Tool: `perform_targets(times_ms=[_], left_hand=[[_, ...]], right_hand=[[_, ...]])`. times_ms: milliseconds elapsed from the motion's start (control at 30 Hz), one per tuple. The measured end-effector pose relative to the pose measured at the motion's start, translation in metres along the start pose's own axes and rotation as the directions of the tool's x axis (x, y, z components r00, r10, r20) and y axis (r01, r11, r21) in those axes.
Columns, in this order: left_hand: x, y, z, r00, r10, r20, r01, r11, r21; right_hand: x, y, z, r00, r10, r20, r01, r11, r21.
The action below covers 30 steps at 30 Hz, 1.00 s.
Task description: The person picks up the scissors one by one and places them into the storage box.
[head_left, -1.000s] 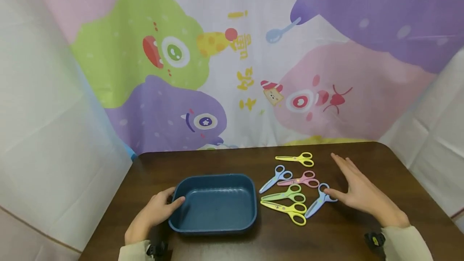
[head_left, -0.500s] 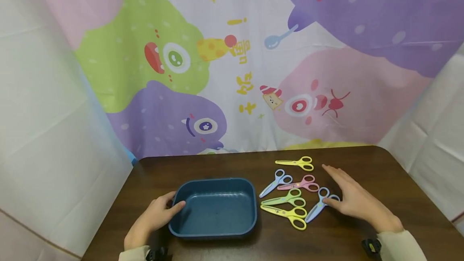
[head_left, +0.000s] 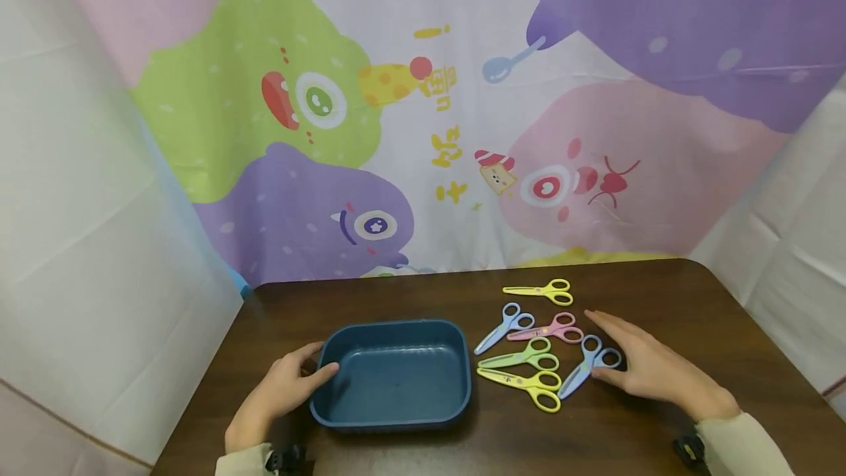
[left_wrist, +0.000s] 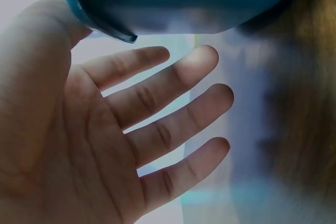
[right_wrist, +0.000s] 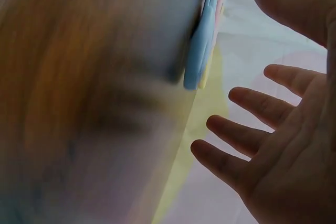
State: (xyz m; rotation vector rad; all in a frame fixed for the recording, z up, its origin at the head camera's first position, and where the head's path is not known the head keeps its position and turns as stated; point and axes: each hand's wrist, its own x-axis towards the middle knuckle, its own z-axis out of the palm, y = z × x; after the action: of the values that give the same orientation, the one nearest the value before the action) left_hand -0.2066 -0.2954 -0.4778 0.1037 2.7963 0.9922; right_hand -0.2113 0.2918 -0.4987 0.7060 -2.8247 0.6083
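My left hand (head_left: 280,391) is at the left side of a dark blue plastic tray (head_left: 396,384). Its thumb lies over the rim, while the other fingers stay outside, straight and spread in the left wrist view. Fingers extended, my right hand (head_left: 654,369) hovers beside blue scissors (head_left: 583,372), thumb near their handle loops; whether it touches them I cannot tell. The right wrist view shows a blue scissors handle (right_wrist: 199,51) apart from the fingers. Left of these lie yellow scissors (head_left: 522,380), green scissors (head_left: 522,359) and pink scissors (head_left: 538,331).
More blue scissors (head_left: 499,333) lie near the tray's right side, and another yellow pair (head_left: 545,291) lies farther back. Everything rests on a dark brown table (head_left: 410,303). A cartoon-printed curtain (head_left: 456,226) hangs behind its far edge.
My right hand has lowered and shifted slightly left, closer to the nearby blue scissors. My left hand stays at the tray. The head view tilts slightly; the scissors keep their places.
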Motion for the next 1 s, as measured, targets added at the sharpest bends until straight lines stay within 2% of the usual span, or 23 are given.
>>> perform_targets(times_ms=[267, 633, 867, 1000], left_hand=[[-0.002, 0.003, -0.002, 1.0, -0.013, 0.012, 0.013, 1.0, 0.003], [0.0, 0.002, -0.002, 0.999, -0.034, 0.008, 0.034, 0.999, 0.007], [0.0, 0.001, -0.003, 0.999, -0.036, 0.003, 0.036, 0.999, -0.003], [-0.001, 0.0, -0.003, 0.999, -0.034, -0.007, 0.034, 0.999, -0.008]], right_hand=[[-0.004, 0.008, -0.01, 0.999, -0.04, 0.028, 0.041, 0.998, -0.046], [-0.002, 0.014, -0.017, 0.996, -0.048, 0.076, 0.054, 0.996, -0.074], [-0.001, 0.019, -0.017, 0.996, -0.036, 0.086, 0.042, 0.997, -0.067], [-0.001, 0.02, -0.015, 0.997, -0.04, 0.065, 0.044, 0.997, -0.062]])
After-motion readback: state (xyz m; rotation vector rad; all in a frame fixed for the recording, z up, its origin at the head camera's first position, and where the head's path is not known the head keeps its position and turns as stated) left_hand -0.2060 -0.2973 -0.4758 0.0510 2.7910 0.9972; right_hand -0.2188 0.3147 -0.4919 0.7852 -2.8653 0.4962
